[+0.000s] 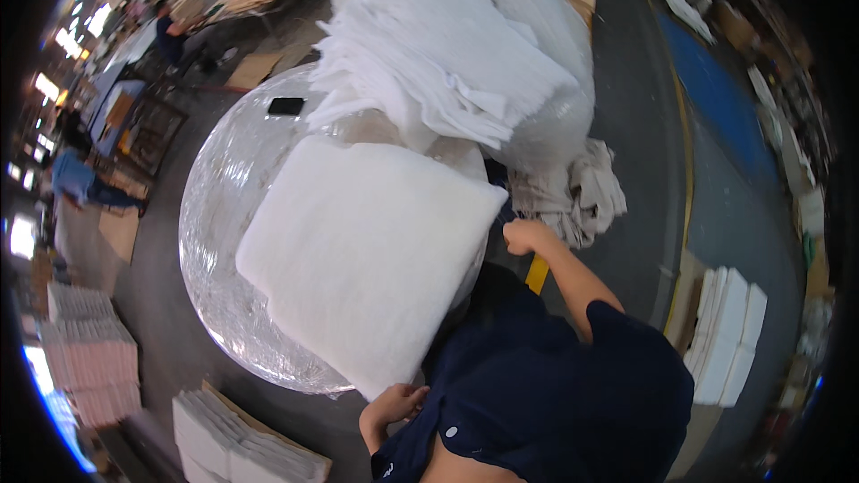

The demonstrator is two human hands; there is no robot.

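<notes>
A thick square pad of white fluffy wadding [367, 250] lies in front of me on a round bundle wrapped in clear plastic film [210, 241]. At the pad's nearest corner, my left hand [392, 406] is closed against the wadding and the hem of my dark shirt; what its fingers hold is hidden. My right hand [526, 237] is curled closed beyond the pad's right corner, beside a dark item and a heap of grey-beige cloth [573, 197]. I cannot make out what is in that grip.
Behind the pad, stacked white wadding sheets [438, 54] rest on another film-wrapped bundle. A black phone [286, 106] lies on the film. White stacks stand at the lower left [242, 438] and right [725, 335]. Two people [79, 177] are farther off at left.
</notes>
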